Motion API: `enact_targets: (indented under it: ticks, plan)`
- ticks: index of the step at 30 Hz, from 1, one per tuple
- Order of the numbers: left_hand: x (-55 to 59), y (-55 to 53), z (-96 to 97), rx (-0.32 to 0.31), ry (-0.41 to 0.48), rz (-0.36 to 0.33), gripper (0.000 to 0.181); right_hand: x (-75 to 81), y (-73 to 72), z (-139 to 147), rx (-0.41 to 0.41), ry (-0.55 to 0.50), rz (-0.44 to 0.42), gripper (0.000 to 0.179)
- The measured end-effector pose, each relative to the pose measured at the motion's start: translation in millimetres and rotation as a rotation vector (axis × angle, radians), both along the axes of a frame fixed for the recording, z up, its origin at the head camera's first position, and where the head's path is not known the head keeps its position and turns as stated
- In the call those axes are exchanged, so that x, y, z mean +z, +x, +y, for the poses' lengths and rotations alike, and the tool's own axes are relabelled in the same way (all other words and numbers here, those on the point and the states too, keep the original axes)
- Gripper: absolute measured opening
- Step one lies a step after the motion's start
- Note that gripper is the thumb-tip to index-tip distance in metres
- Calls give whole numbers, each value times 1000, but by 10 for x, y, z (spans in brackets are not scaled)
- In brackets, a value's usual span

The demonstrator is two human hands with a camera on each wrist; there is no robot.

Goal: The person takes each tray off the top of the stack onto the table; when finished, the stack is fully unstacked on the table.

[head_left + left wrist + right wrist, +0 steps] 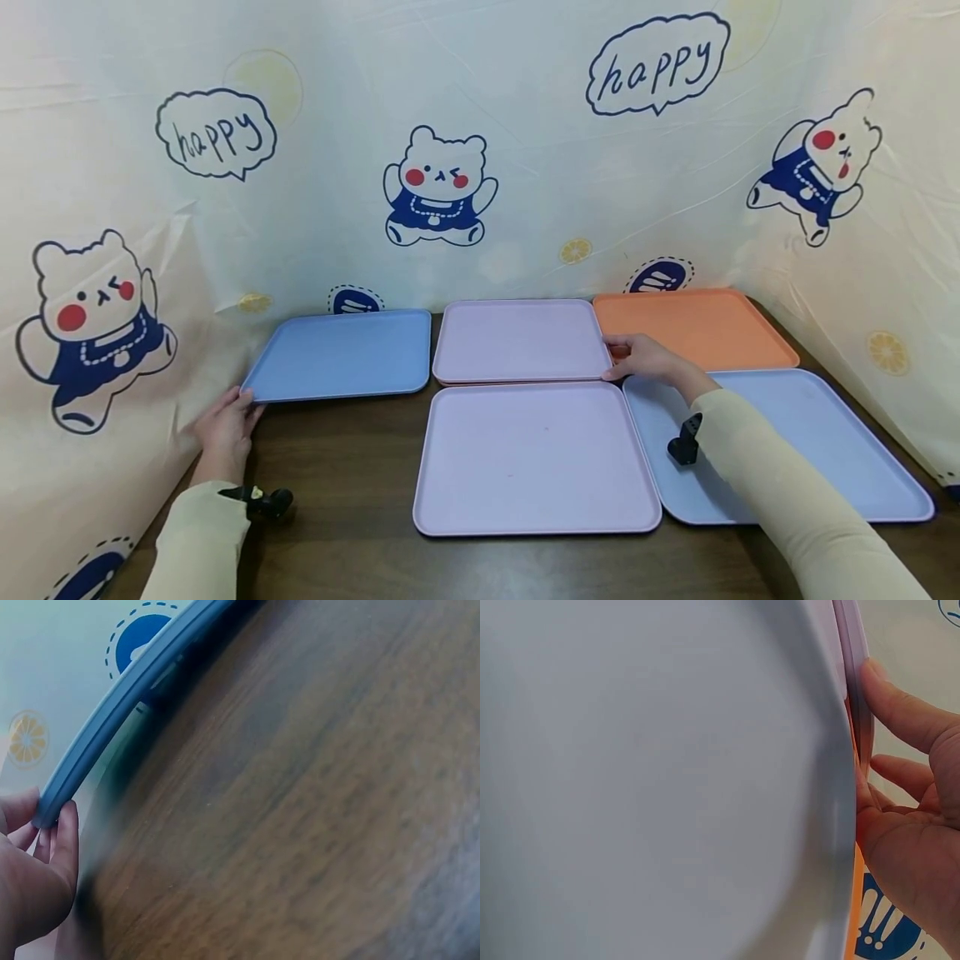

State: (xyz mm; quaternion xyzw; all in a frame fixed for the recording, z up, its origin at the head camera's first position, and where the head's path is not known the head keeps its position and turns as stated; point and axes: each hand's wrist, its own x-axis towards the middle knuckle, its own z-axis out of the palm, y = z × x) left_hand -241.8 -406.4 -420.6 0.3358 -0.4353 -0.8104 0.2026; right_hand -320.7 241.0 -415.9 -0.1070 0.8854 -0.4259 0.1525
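Note:
At the left, my left hand pinches the near left corner of a blue rectangular tray. The left wrist view has the thumb above the tray's rim and the fingers beneath it, with a gap between the rim and the tabletop. Over at the back middle, my right hand grips the right edge of a lilac tray. Its thumb lies against the lilac rim in the right wrist view, with the other fingers curled around the edge.
Another lilac tray lies in front of the gripped one. An orange tray is at the back right, with a light blue tray before it, under my right forearm. A printed cloth hangs around the brown wooden table.

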Motion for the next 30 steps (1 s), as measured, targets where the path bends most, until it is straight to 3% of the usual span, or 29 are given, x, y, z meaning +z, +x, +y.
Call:
enact_targets:
  ticks: [7, 12, 18, 25, 30]
  plan:
    - [14, -20, 51, -31, -67, -16, 62, -11, -15, 6, 7, 6, -3, 86]
    - [-20, -84, 54, -82, -195, -81, 59, -21, -14, 5, -1, 10, -7, 87]
    - [-88, -166, 51, -157, -377, -107, 58, -29, -11, 0, -9, -1, -14, 86]
    - [-137, -202, 74, -191, -571, -252, 58, -33, -16, 4, -4, -6, -6, 85]
    - [-147, -247, 72, -201, -666, -309, 57, -19, -11, 0, 0, -9, -1, 84]
